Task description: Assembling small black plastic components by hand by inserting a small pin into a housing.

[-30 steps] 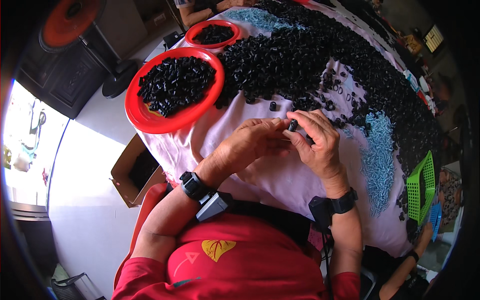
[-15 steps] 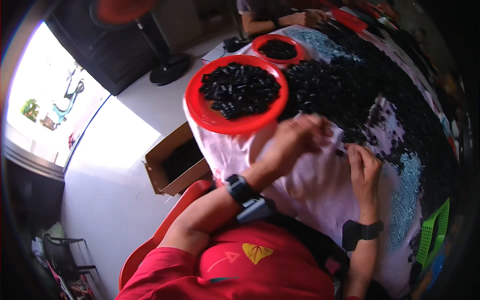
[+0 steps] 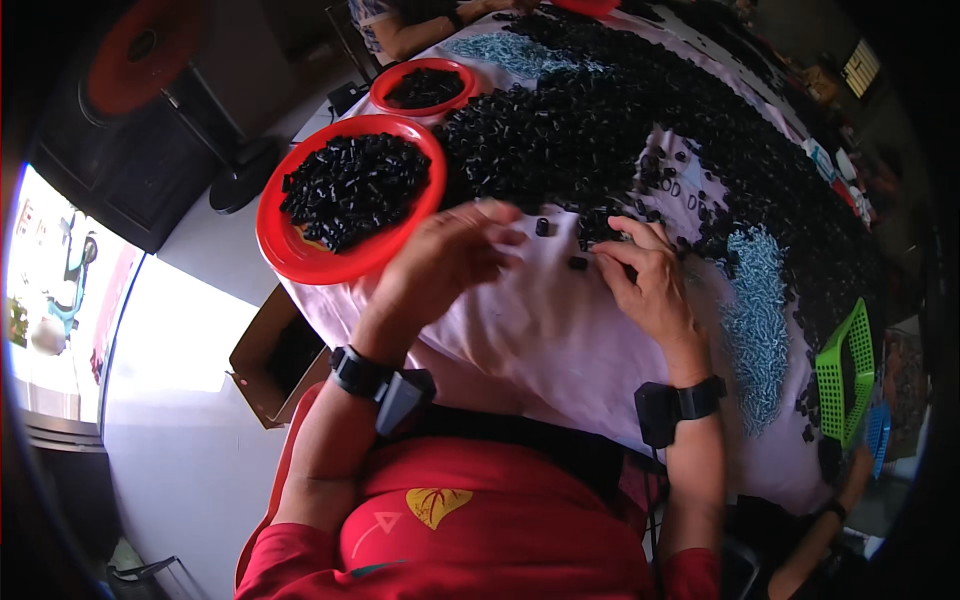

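My left hand (image 3: pixel 450 258) hovers beside the right rim of the large red bowl (image 3: pixel 271 238), over the table's near edge. Motion smears its fingers, so I cannot tell whether they hold anything. Small black tube-like pieces (image 3: pixel 355 190) are heaped in that bowl. My right hand (image 3: pixel 650 278) is at the near edge of the black pile (image 3: pixel 560 140), thumb and a finger drawn together in a pinch; whatever lies between them is too small to make out. Between my hands, a loose black piece (image 3: pixel 543 227) and another black piece (image 3: pixel 578 264) lie on the pale cloth (image 3: pixel 520 310).
A smaller red bowl (image 3: pixel 465 98) of black pieces stands farther back. Light-blue small pieces (image 3: pixel 755 330) lie right of my right hand, near a green perforated basket (image 3: pixel 845 375). Another person's arm (image 3: pixel 415 38) rests at the far side. An open cardboard box (image 3: pixel 262 355) sits below left.
The view has swung, shifting most of the scene leftward. My left hand has come closer to the large bowl, farther from my right hand, which stays by the pile's near edge.
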`<state>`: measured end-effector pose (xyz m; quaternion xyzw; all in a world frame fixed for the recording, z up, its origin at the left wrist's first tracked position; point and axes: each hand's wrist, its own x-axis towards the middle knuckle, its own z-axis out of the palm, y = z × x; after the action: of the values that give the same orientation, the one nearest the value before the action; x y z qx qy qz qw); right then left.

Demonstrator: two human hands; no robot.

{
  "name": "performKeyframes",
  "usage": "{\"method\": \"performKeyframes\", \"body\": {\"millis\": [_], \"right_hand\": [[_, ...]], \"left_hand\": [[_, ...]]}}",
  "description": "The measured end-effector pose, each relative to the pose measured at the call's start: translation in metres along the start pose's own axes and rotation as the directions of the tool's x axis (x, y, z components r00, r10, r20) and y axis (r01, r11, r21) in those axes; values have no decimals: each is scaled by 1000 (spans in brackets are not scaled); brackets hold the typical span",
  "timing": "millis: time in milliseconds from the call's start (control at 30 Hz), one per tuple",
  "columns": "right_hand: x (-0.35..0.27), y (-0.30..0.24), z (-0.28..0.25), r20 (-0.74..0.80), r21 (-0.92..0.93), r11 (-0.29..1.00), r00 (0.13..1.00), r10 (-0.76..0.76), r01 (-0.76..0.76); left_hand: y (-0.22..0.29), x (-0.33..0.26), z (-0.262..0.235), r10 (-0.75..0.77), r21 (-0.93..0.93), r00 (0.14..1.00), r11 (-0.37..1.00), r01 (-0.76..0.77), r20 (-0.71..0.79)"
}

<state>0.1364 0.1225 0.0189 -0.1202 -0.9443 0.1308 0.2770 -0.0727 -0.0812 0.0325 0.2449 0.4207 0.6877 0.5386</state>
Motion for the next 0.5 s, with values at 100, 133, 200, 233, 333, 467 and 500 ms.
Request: {"method": "performKeyframes", "body": {"millis": [100,133,200,233,333,467,500], "right_hand": [[1,0,-1,-117,52,998,992,47,-41],[0,4,-2,-115,46,998,992,57,-52],[1,11,-3,-19,33,999,1000,5,-4],[3,10,-8,-54,8,1000,998,9,-9],[4,20,-12,-223,-43,980,958,178,-192],[-6,24,-21,-82,-289,927,970,227,-241],[-5,24,-16,-80,-204,964,984,159,-172]], "left_hand": [[-20,1,18,-91,415,996,907,75,19],[-19,1,19,-99,412,995,908,80,27],[-12,-2,14,-114,417,993,902,117,-31],[-8,-4,14,-110,455,993,882,118,-43],[4,-9,11,-209,572,973,788,228,-99],[-7,-3,10,-137,584,990,803,119,-13],[-2,-6,13,-156,573,987,805,156,-48]]}}
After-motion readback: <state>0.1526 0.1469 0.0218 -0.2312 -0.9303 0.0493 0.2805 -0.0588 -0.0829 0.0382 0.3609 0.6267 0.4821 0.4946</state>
